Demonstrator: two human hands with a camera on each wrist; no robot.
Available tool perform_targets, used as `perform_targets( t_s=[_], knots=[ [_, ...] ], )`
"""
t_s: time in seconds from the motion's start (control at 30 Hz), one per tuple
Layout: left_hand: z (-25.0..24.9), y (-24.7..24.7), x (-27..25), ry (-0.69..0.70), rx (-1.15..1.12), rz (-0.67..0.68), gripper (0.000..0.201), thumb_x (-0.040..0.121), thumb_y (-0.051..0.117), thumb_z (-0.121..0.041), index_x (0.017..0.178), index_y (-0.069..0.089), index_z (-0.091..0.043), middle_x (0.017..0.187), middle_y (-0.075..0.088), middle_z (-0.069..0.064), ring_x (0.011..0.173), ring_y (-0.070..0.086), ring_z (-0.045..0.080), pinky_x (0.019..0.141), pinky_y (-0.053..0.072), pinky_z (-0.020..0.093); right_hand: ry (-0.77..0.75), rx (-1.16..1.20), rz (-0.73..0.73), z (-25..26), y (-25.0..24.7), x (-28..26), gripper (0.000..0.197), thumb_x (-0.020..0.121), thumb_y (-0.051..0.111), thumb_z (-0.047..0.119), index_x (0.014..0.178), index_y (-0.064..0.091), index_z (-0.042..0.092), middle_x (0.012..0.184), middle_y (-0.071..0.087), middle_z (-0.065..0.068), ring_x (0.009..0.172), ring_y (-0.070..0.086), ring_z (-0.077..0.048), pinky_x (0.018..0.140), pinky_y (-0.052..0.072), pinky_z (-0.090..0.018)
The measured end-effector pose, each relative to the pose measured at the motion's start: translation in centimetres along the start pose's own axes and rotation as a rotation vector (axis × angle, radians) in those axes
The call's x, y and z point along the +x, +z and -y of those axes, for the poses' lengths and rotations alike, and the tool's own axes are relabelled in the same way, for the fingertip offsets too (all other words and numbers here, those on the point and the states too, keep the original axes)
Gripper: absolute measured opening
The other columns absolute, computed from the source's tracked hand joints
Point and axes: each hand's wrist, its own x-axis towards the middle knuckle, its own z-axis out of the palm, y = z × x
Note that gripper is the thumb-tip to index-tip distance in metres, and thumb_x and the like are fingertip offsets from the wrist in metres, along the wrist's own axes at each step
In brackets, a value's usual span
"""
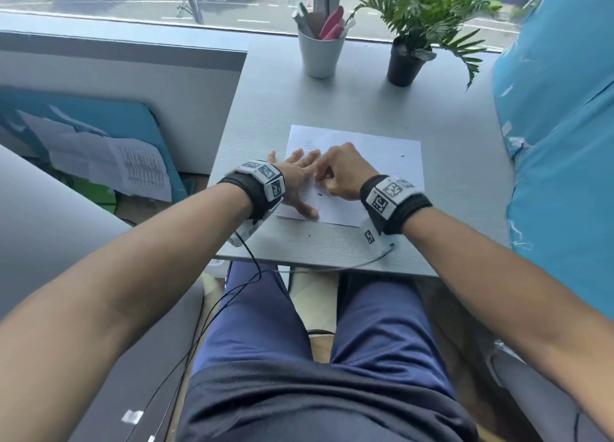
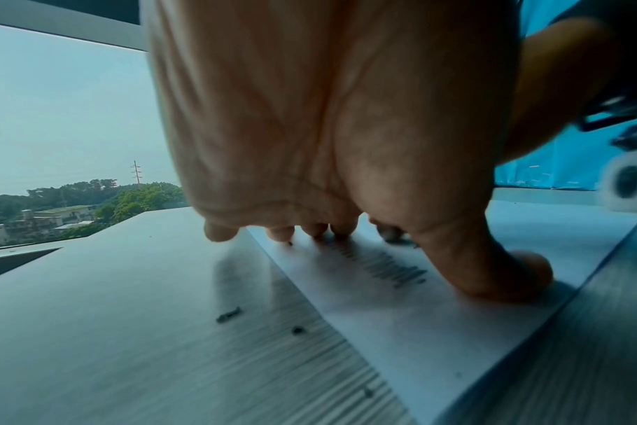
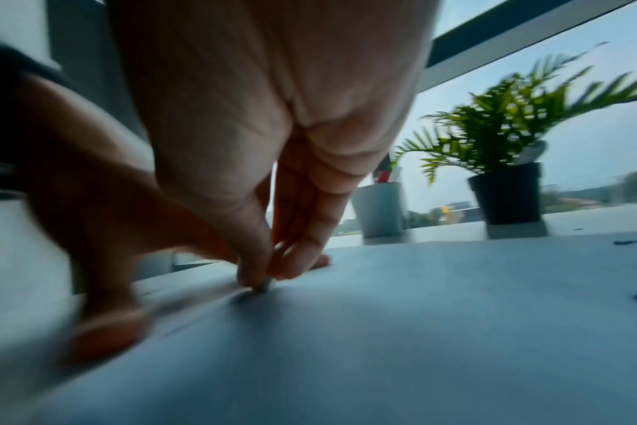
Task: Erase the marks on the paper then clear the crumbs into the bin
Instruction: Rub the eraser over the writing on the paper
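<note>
Erasing step in hand. Paper (image 1: 375, 162) lies flat near the tabletop's (image 1: 448, 116) front edge. Left hand (image 1: 297, 179) spread flat, fingers straight, pinning the sheet's left edge. Right hand (image 1: 344, 172) has its grip pinched on a small eraser (image 3: 265, 285), its tip touching the sheet. Pencil marks (image 2: 386, 266) remain just beside the left thumb. Dark crumbs (image 2: 229, 314) scattered on sheet and tabletop, left of the paper and by the front edge. No bin in view. Next, likely: rub the remaining marks with the sheet held down, then gather crumbs.
</note>
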Motion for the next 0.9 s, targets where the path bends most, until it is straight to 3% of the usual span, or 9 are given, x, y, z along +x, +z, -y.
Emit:
perform_targets(
  t_s=[0.13, 0.2, 0.27, 0.37, 0.43, 0.57, 0.67, 0.8, 0.9],
  knots=[
    [0.1, 0.2, 0.2, -0.016, 0.022, 0.010, 0.143, 0.059, 0.073, -0.077, 0.152, -0.024, -0.027, 0.159, -0.028, -0.007, 0.147, -0.021, 0.022, 0.113, -0.007, 0.066, -0.075, 0.012, 0.166, 1.0, 1.4, -4.0, 0.007, 0.077, 0.074, 0.003, 0.079, 0.076, 0.009, 0.075, 0.071, 0.000, 0.060, 0.059, -0.003, 0.060, 0.051, -0.015],
    [-0.1, 0.4, 0.1, -0.013, 0.018, 0.012, 0.148, 0.054, 0.074, -0.078, 0.151, -0.024, -0.027, 0.158, -0.029, -0.008, 0.147, -0.022, 0.022, 0.113, -0.008, 0.066, -0.094, 0.040, 0.187, 0.6, 1.1, -3.7, 0.006, 0.076, 0.076, 0.005, 0.078, 0.077, 0.010, 0.073, 0.071, 0.003, 0.059, 0.058, 0.001, 0.058, 0.047, -0.011],
    [-0.2, 0.3, -0.1, -0.004, 0.004, 0.011, 0.148, 0.054, 0.074, -0.078, 0.151, -0.025, -0.026, 0.158, -0.028, -0.007, 0.147, -0.022, 0.023, 0.114, -0.007, 0.065, -0.051, 0.091, 0.079, -0.3, 0.4, -1.9, 0.007, 0.075, 0.075, 0.004, 0.077, 0.078, 0.010, 0.072, 0.072, 0.002, 0.059, 0.061, -0.002, 0.058, 0.050, -0.013],
    [-0.2, 0.1, -0.4, 0.000, -0.017, 0.000, 0.147, 0.053, 0.076, -0.076, 0.150, -0.025, -0.030, 0.159, -0.026, -0.007, 0.148, -0.020, 0.022, 0.114, -0.007, 0.066, -0.002, 0.100, -0.067, -0.6, 0.0, 0.2, 0.006, 0.075, 0.072, 0.006, 0.074, 0.077, 0.010, 0.071, 0.071, -0.002, 0.060, 0.060, -0.012, 0.062, 0.054, -0.025],
    [-0.2, 0.2, -0.3, 0.008, -0.015, -0.007, 0.148, 0.052, 0.076, -0.076, 0.151, -0.024, -0.030, 0.159, -0.026, -0.007, 0.148, -0.020, 0.023, 0.113, -0.007, 0.066, -0.023, 0.022, -0.040, -0.1, 0.9, -0.6, 0.011, 0.077, 0.066, 0.004, 0.072, 0.074, 0.010, 0.069, 0.069, -0.001, 0.059, 0.057, -0.012, 0.059, 0.050, -0.027],
    [0.1, 0.3, -0.2, 0.004, 0.006, -0.005, 0.148, 0.054, 0.074, -0.079, 0.152, -0.023, -0.026, 0.159, -0.028, -0.007, 0.147, -0.021, 0.022, 0.114, -0.005, 0.066, -0.079, -0.027, 0.078, 0.5, 2.0, -4.0, 0.012, 0.077, 0.067, 0.002, 0.072, 0.072, 0.012, 0.070, 0.066, 0.001, 0.059, 0.054, -0.008, 0.057, 0.038, -0.014],
    [0.2, 0.5, 0.0, 0.006, -0.001, -0.002, 0.149, 0.052, 0.074, -0.080, 0.152, -0.023, -0.027, 0.159, -0.028, -0.008, 0.147, -0.022, 0.021, 0.113, -0.006, 0.066, -0.102, -0.015, 0.189, 0.4, 1.2, -4.0, 0.010, 0.075, 0.072, 0.002, 0.075, 0.076, 0.011, 0.069, 0.067, 0.004, 0.057, 0.055, -0.001, 0.055, 0.039, -0.007],
    [0.0, 0.3, -0.1, 0.011, -0.024, -0.011, 0.148, 0.052, 0.075, -0.078, 0.152, -0.023, -0.028, 0.159, -0.027, -0.007, 0.147, -0.021, 0.022, 0.113, -0.008, 0.067, -0.047, 0.050, -0.003, -0.1, 0.3, -1.3, 0.009, 0.077, 0.068, 0.003, 0.075, 0.076, 0.008, 0.063, 0.061, 0.006, 0.055, 0.052, -0.006, 0.057, 0.042, -0.017],
    [-0.1, 0.3, -0.1, 0.007, -0.001, -0.008, 0.149, 0.052, 0.074, -0.080, 0.152, -0.023, -0.027, 0.159, -0.028, -0.008, 0.147, -0.021, 0.022, 0.112, -0.008, 0.067, -0.068, 0.031, -0.007, -0.1, 1.6, -2.6, 0.009, 0.076, 0.067, 0.005, 0.073, 0.074, 0.009, 0.067, 0.064, 0.002, 0.059, 0.053, -0.010, 0.059, 0.041, -0.019]
  ],
)
